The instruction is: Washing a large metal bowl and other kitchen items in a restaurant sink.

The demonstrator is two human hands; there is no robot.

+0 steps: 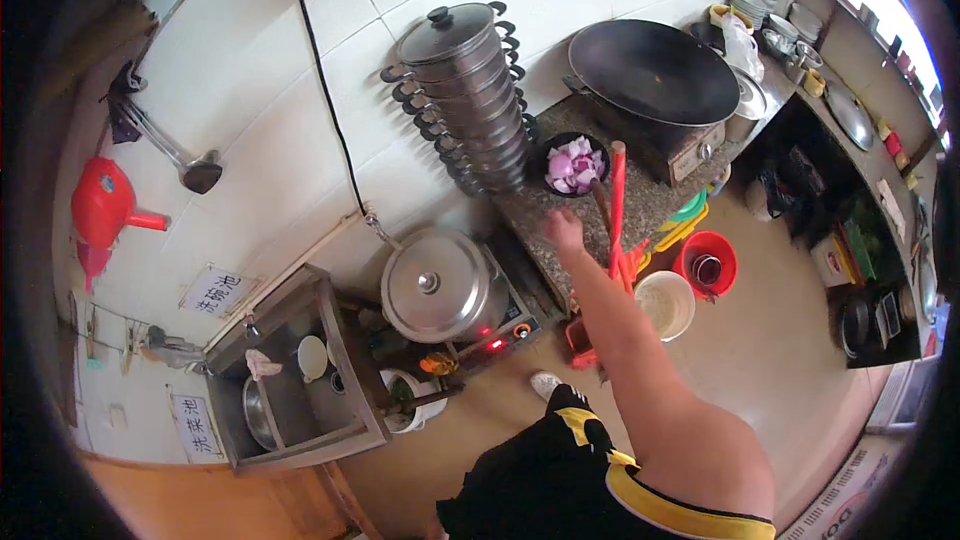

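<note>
My right hand point(562, 229) reaches over the front part of a speckled stone counter point(541, 231), its fingers curled. Whether anything is inside the fingers is too small to tell. Just beyond it sits a black bowl point(537, 159) filled with chopped red onion point(576, 166). Close on the hand's right rise a brown stick point(602, 208) and a red handle point(618, 195), both leaning at the counter edge. A tall stack of steel double-handled pots point(480, 109) under a glass lid point(455, 30) stands behind the bowl. My left hand is out of view.
A large wok point(654, 73) rests on a stove point(694, 154). Left of the counter, a lidded steel pot point(435, 285) stands on a lit cooker point(491, 337), near a steel sink point(319, 405). A white bucket point(686, 315) and red bucket point(720, 247) stand on the floor.
</note>
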